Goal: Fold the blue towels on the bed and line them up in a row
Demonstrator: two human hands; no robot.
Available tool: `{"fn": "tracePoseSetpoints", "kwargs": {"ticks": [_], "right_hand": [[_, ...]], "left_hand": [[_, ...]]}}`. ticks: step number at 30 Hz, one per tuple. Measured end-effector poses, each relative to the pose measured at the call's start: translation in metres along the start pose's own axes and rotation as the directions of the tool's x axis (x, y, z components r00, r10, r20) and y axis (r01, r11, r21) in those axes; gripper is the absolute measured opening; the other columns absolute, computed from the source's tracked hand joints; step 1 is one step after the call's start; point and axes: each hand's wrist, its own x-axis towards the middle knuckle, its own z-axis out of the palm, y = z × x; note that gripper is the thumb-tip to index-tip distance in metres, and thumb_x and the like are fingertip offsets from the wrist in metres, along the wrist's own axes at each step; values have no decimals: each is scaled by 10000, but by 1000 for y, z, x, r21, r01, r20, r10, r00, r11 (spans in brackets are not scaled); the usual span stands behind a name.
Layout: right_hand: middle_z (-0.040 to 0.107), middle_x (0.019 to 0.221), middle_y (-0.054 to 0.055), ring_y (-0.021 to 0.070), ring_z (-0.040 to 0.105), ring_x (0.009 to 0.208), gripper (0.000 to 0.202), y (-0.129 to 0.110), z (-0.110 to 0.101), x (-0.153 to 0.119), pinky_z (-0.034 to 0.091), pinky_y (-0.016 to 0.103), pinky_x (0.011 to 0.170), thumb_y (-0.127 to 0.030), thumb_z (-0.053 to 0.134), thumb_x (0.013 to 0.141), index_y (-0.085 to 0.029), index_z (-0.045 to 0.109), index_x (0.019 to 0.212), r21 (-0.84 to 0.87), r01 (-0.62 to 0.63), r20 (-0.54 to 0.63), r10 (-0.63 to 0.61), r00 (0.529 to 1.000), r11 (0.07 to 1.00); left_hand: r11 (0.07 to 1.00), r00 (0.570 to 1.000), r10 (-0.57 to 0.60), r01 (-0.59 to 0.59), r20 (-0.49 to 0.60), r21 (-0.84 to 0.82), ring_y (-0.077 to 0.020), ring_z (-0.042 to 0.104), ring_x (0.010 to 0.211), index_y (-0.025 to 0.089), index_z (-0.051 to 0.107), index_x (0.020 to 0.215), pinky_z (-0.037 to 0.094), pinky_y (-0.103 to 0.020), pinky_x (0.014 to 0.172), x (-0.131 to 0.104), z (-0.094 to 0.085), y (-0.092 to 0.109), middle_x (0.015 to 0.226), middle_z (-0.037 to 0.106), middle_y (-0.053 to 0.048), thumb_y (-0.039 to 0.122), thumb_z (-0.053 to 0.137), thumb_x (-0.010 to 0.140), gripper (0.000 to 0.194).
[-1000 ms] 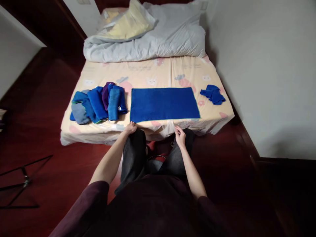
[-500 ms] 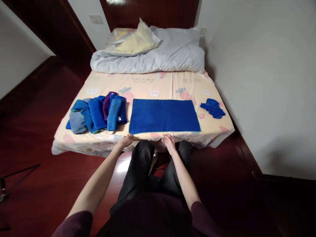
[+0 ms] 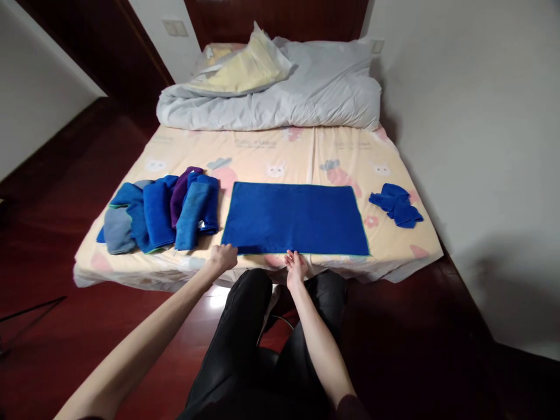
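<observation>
A blue towel with thin green edging lies spread flat on the bed, its long side towards me. My left hand is closed at the towel's near left corner, fingers wrapped over the cloth there. At the middle of the near edge is my right hand, turned partly palm up. Its fingers are loosely apart and their tips meet the towel's edge; no firm grip shows.
Left of the towel sits a heap of rolled towels in blue, grey and purple. A crumpled blue cloth lies at the right. The patterned bed sheet runs back to a rolled grey quilt. A wall stands at the right.
My left hand has moved onto the towel's near left corner and closed there. The right hand has turned palm up and come to the near edge. The view has shifted slightly closer.
</observation>
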Motion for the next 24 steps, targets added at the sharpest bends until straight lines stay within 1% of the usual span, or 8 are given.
{"fn": "tracePoseSetpoints", "kwargs": {"ticks": [2, 5, 7, 9, 12, 15, 20, 24], "right_hand": [[826, 1024, 143, 167, 763, 743, 230, 0, 1, -1, 610, 270, 720, -349, 785, 823, -162, 672, 894, 3, -18, -38, 18, 999, 1000], [827, 1046, 124, 188, 774, 788, 217, -1, 3, -1, 621, 290, 729, -348, 774, 817, -178, 675, 909, 1, -35, -80, 35, 996, 999], [822, 1108, 105, 199, 778, 841, 227, 0, 4, -1, 627, 306, 749, -369, 770, 821, -197, 684, 941, 1, -42, -60, 42, 997, 999], [802, 1207, 101, 203, 774, 878, 247, 1, 3, 1, 626, 322, 769, -401, 768, 832, -215, 679, 969, -3, -63, -6, 63, 998, 998], [759, 1325, 113, 195, 766, 903, 267, 4, 1, 3, 621, 350, 830, -457, 739, 873, -239, 660, 1006, -11, -99, 47, 99, 994, 995], [730, 1384, 91, 193, 763, 980, 267, 7, -2, 4, 615, 374, 911, -489, 712, 900, -272, 673, 1050, -25, -87, 35, 88, 996, 996], [681, 1457, 54, 198, 753, 1022, 282, 13, -6, 7, 623, 377, 934, -493, 731, 872, -303, 717, 1079, -16, -122, -38, 121, 992, 992], [637, 1513, 54, 173, 735, 922, 319, 14, -3, 7, 631, 373, 928, -537, 727, 882, -308, 716, 1104, -53, -131, -27, 130, 991, 990]], "left_hand": [[999, 999, 19, -17, -47, 43, -424, 695, 1183, 126, 793, 1141, 546, -546, 996, 25, -29, 21, 1178, 758, -254, 224, 456, 949, 400], [969, 955, 245, -246, -168, 15, -349, 603, 1364, 217, 706, 1368, 491, -469, 1122, 75, -70, 61, 1452, 669, -156, 255, 427, 1005, 460], [924, 914, 377, -383, -148, -8, -289, 534, 1454, 263, 612, 1493, 456, -403, 1178, 115, -92, 87, 1625, 526, -91, 257, 444, 1012, 509], [909, 900, 415, -417, -135, 12, -294, 481, 1502, 207, 558, 1543, 426, -413, 1212, 155, -107, 110, 1689, 429, -116, 249, 429, 1023, 538], [913, 906, 408, -407, -116, 36, -317, 437, 1529, 170, 522, 1567, 413, -441, 1222, 210, -122, 134, 1718, 365, -145, 217, 429, 1013, 563], [921, 913, 384, -388, -137, -3, -344, 448, 1503, 162, 543, 1541, 440, -471, 1195, 251, -132, 148, 1704, 382, -161, 203, 461, 992, 557], [935, 919, 308, -340, -244, -101, -332, 493, 1438, 167, 618, 1436, 474, -455, 1146, 294, -147, 154, 1483, 607, -177, 175, 467, 1002, 459], [940, 927, 219, -284, -304, -188, -332, 604, 1308, 187, 641, 1404, 508, -469, 1089, 316, -159, 156, 1418, 631, -185, 224, 538, 1007, 412]]}}
